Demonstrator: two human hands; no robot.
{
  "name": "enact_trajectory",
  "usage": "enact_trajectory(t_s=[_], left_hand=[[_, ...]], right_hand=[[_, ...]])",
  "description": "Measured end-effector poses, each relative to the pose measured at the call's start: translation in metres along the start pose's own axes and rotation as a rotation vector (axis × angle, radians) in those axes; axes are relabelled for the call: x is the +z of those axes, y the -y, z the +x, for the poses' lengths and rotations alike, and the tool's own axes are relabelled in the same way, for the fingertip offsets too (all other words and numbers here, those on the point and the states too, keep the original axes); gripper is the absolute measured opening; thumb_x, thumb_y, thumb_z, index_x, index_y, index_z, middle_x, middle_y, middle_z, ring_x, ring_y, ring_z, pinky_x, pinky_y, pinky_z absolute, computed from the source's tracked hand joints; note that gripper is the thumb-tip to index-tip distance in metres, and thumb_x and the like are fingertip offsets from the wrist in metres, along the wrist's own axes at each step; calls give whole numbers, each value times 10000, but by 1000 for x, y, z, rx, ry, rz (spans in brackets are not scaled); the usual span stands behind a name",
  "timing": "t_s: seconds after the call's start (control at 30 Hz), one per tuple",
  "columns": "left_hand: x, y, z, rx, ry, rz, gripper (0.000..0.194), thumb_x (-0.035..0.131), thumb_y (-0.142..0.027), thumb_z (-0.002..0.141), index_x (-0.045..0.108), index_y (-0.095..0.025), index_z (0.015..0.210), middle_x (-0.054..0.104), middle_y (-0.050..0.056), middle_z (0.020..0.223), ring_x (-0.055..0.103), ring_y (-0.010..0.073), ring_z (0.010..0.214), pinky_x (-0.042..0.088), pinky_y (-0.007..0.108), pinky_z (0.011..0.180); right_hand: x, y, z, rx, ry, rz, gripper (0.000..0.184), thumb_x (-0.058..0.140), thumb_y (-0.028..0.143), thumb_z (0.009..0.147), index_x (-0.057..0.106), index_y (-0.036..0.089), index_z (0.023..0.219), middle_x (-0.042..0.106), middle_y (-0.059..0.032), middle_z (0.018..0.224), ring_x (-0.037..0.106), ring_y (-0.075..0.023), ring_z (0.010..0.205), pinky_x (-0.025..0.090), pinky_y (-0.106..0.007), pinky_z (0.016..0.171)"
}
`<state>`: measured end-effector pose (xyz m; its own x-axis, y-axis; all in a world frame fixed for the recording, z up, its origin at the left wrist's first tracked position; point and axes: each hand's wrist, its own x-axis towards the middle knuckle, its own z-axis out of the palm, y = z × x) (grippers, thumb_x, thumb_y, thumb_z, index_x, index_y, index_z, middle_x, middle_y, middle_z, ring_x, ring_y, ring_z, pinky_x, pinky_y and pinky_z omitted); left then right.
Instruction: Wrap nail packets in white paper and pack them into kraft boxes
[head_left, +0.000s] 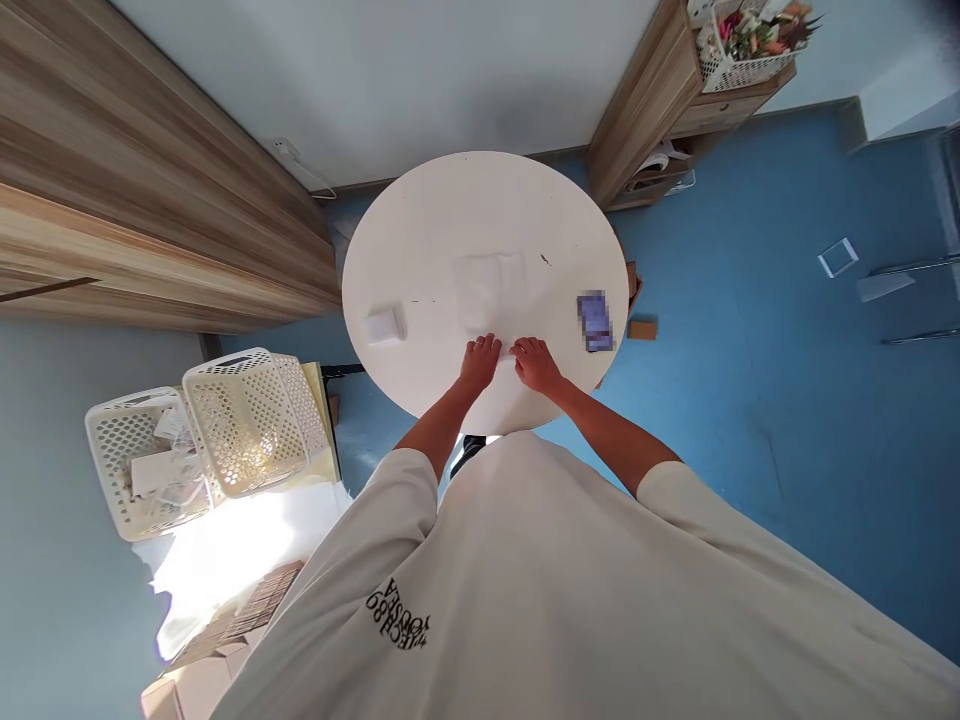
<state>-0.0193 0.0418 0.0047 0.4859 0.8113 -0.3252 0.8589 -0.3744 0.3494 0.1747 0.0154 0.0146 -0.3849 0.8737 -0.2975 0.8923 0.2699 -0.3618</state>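
My left hand (480, 364) and my right hand (537, 365) were resting close together at the near edge of a round white table (427, 235). Between them was a thin white strip (514, 351), and my right fingertips (521, 346) were touching it. I could not tell if my right hand was pinching this strip or only lying against it, because the fingers hid most of it. My left hand was not clenched in a fist, but I cannot say if it was grasping something under the fingers.

Just ahead of my hands lay a pale, see-through plastic sheet (489, 290). It was very hard to separate from the white tabletop, so its edges were not sure, and I could not tell if the strip was part of it. Near the left side of the table stood a small white block (384, 326). Near the right edge lay a purple object (596, 321), but it was blurred and I could not make out what it was. Two white perforated baskets (196, 443) stood on my left, beyond the table.
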Motion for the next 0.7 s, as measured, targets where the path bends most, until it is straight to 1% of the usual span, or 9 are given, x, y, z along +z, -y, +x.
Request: enact_trajectory(t_s=[0.1, 0.2, 0.27, 0.33, 0.43, 0.53, 0.63, 0.7], left_hand=[[2, 1, 0, -17, -14, 36, 490, 569, -78, 879, 551, -186, 1357, 515, 193, 1573, 522, 370, 1389, 397, 507, 1088], [2, 2, -1, -35, -15, 39, 464, 583, -78, 859, 565, -198, 1306, 597, 176, 1452, 526, 361, 1367, 375, 506, 1092], [3, 2, -5, -39, -6, 34, 442, 617, -115, 858, 569, -203, 1288, 633, 163, 1375, 525, 361, 1355, 359, 508, 1101], [4, 1, -14, -44, 19, 22, 433, 652, -158, 857, 570, -207, 1279, 645, 153, 1340, 535, 357, 1332, 351, 506, 1107], [7, -1, -35, -49, 69, 5, 439, 692, -193, 842, 572, -213, 1263, 651, 142, 1324, 558, 347, 1292, 349, 499, 1104], [12, -4, -59, -40, 108, -10, 438, 708, -190, 821, 576, -218, 1238, 664, 127, 1296, 573, 335, 1267, 361, 480, 1090], [16, -6, -76, -52, 133, -48, 450, 704, -169, 807, 576, -227, 1234, 680, 117, 1257, 578, 325, 1267, 372, 464, 1079], [16, -5, -79, -71, 146, -84, 461, 705, -171, 802, 575, -234, 1240, 689, 108, 1244, 586, 314, 1257, 382, 450, 1073]], right_hand=[[10, 0, -4, -30, 22, -14, 618, 482, 132, 944, 518, 183, 1559, 477, -154, 1632, 413, -371, 1450, 315, -544, 1176], [17, 0, -3, -38, 3, -35, 618, 492, 124, 949, 502, 169, 1565, 449, -155, 1662, 402, -357, 1480, 321, -535, 1182], [18, 2, -3, -51, -4, -46, 579, 494, 118, 956, 531, 163, 1532, 468, -155, 1648, 409, -350, 1476, 322, -522, 1183], [18, 6, -6, -74, 0, -53, 537, 490, 110, 962, 567, 169, 1490, 515, -152, 1606, 431, -347, 1455, 327, -511, 1177], [19, 16, -17, -130, 28, -70, 467, 489, 102, 965, 627, 180, 1404, 598, -152, 1509, 471, -341, 1413, 331, -501, 1171], [23, 27, -30, -191, 87, -89, 397, 509, 121, 969, 670, 179, 1327, 645, -158, 1434, 509, -339, 1373, 333, -495, 1170], [26, 34, -39, -232, 143, -101, 371, 532, 148, 975, 676, 186, 1315, 677, -156, 1374, 550, -336, 1326, 337, -493, 1163], [26, 37, -41, -236, 165, -106, 376, 565, 180, 972, 667, 189, 1334, 684, -153, 1359, 567, -338, 1302, 340, -489, 1154]])
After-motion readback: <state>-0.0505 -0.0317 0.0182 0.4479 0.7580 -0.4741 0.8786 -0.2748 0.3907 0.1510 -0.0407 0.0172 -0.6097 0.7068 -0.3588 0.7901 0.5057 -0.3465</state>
